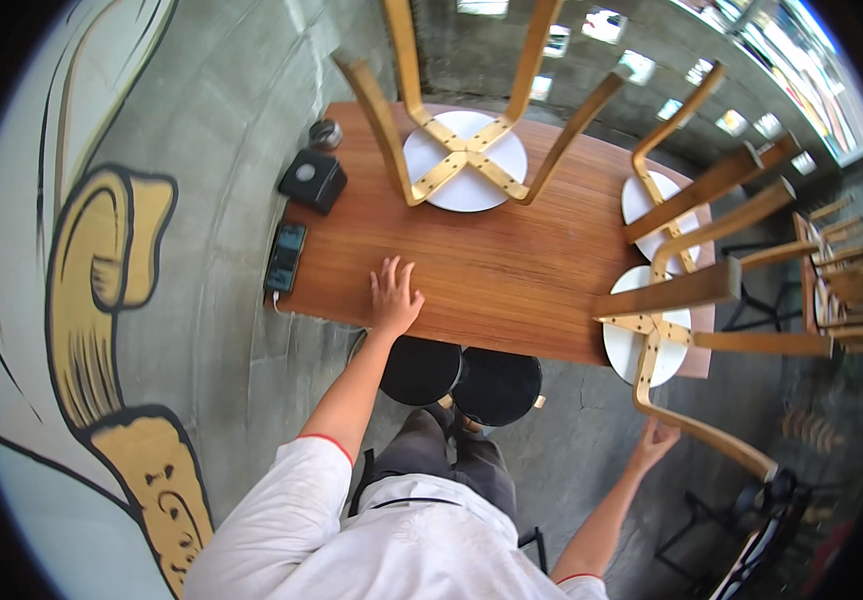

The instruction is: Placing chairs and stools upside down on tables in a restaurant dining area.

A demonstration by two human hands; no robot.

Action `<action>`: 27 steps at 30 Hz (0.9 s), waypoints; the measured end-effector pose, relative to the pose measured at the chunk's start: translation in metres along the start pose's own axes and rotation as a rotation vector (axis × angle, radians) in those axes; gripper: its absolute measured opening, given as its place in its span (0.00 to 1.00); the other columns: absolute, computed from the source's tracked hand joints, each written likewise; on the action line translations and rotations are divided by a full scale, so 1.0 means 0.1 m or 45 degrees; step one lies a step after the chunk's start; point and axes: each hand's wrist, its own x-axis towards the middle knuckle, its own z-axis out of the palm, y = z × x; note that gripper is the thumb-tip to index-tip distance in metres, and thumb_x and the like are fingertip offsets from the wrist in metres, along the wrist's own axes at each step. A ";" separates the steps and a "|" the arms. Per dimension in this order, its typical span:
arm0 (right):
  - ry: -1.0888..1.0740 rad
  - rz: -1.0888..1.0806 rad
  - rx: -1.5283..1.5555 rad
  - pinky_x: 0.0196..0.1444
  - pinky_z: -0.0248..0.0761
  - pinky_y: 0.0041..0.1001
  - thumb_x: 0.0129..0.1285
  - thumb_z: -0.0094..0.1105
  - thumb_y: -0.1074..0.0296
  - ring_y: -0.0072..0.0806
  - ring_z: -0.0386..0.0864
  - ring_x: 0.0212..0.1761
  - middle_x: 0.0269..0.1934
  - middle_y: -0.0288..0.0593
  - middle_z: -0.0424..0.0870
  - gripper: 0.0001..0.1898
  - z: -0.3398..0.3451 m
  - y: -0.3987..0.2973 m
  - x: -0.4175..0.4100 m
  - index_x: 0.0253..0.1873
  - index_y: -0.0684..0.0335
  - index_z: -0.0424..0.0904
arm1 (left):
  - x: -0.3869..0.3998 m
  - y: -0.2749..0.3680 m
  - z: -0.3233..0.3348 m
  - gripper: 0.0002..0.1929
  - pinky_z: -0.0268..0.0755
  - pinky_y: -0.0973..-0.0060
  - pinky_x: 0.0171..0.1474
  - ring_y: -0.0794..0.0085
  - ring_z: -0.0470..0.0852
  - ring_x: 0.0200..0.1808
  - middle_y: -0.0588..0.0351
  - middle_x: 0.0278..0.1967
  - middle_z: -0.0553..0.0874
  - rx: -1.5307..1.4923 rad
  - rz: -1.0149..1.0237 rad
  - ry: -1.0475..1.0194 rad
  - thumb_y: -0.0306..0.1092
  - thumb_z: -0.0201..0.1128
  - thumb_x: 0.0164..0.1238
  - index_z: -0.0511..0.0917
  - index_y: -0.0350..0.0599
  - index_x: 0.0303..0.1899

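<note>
My left hand (396, 300) rests with its fingers apart on the wooden table (506, 277), near the front edge. At the right, my right hand (656, 444) grips the bent wooden leg of an upturned stool (630, 352). That stool's round white seat lies face down at the table's right end, with its legs pointing up and outward. Behind it, a second upturned stool (637, 199) sits close by, partly covered by legs. Farther back stands a third upturned stool (469, 176) with a white seat and wooden legs.
A phone (286, 259) with a white cable, a black box (315, 180) and a small round container (325, 134) line the left edge by the concrete wall. Two black round stools (496, 385) (420, 369) stand before my legs. More upturned furniture (844, 285) is at far right.
</note>
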 end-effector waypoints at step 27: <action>-1.398 -0.162 -0.456 0.64 0.61 0.49 0.46 0.75 0.53 0.54 0.64 0.66 0.52 0.48 0.80 0.32 3.35 2.53 -1.45 0.58 0.50 0.75 | 0.09 0.23 0.31 0.30 0.49 0.45 0.71 0.51 0.59 0.72 0.49 0.67 0.64 0.162 -0.145 0.211 0.35 0.58 0.56 0.67 0.55 0.64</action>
